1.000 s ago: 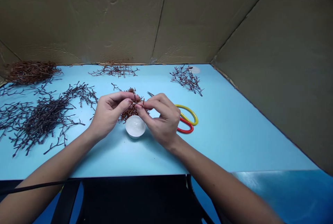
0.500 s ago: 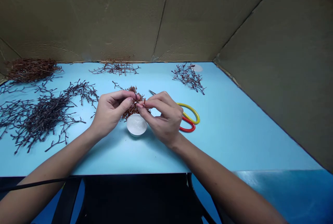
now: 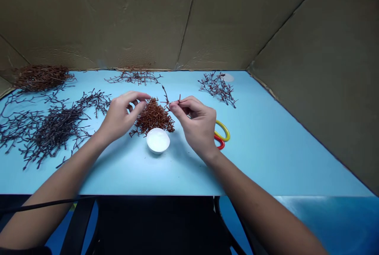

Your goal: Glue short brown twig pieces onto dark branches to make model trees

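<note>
1 dark-brown forked twig [image 3: 166, 98] fingertip-pinched, right hand [image 3: 197, 124], likely keeping branches free | left hand [image 3: 121, 115] half-open, nothing visible held | small white bowl [image 3: 158, 141] at twig's 6 o'clock, handy

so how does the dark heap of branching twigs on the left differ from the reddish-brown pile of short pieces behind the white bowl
The dark heap of branching twigs sprawls widely, while the reddish-brown pile of short pieces is smaller and more compact. The heap is near-black in places; the pile is rusty. The heap's twigs are longer and forked, the pile's pieces short. Both lie on the light blue table.
</note>
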The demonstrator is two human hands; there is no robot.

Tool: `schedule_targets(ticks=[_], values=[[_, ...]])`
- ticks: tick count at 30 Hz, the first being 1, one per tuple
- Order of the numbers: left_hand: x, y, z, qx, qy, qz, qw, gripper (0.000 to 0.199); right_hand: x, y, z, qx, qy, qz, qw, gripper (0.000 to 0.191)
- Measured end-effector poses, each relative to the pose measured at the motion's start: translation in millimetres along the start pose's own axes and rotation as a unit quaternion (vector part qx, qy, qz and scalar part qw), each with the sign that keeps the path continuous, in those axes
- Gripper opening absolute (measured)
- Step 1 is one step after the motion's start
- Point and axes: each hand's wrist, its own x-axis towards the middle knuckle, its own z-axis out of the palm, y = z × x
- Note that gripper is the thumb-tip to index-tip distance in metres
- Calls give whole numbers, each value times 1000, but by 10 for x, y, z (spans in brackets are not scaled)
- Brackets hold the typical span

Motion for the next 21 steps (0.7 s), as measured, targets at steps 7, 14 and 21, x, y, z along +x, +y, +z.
schedule_targets(ticks=[7, 14, 21], values=[[30, -377, -2, 212, -161, 67, 962, 28, 66, 68, -12, 182, -73, 189, 962, 33], [28, -430, 42, 193, -165, 64, 965, 15, 70, 10, -8, 282, -100, 285, 911, 37], [29, -355, 45, 175, -94, 47, 979, 18, 62, -7, -11, 312, -111, 318, 888, 35]])
